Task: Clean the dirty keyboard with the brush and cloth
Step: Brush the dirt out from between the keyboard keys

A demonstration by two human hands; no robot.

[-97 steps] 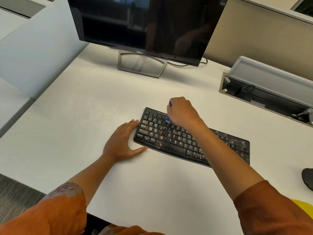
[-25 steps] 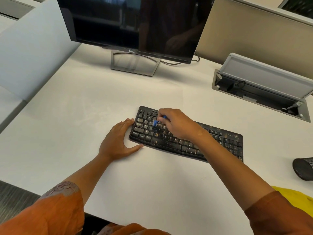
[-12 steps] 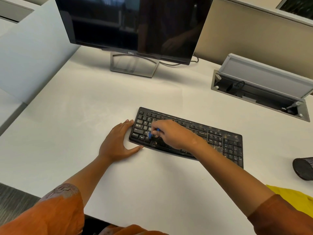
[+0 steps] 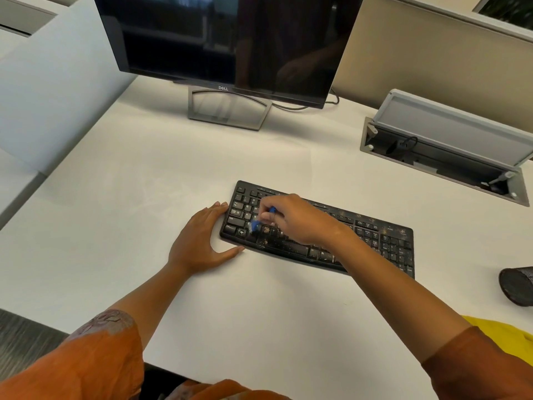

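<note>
White desk [image 4: 259,313] carries all. Monitor [image 4: 230,39] on stand at rear, dark. Open cable tray [image 4: 444,160] rear right. Yellow cloth [image 4: 507,336] at right desk edge, below dark mesh cup [image 4: 517,285]. Keyboard [image 4: 383,241] at centre, speckled with dirt; long axis left-right, right end nearer person. Right forearm crosses its middle keys. Left hand [image 4: 199,243] flat, fingers straight against keyboard's left end. Right hand [image 4: 297,220] pinches blue brush [image 4: 256,225], bristles down-left on left keys.
</note>
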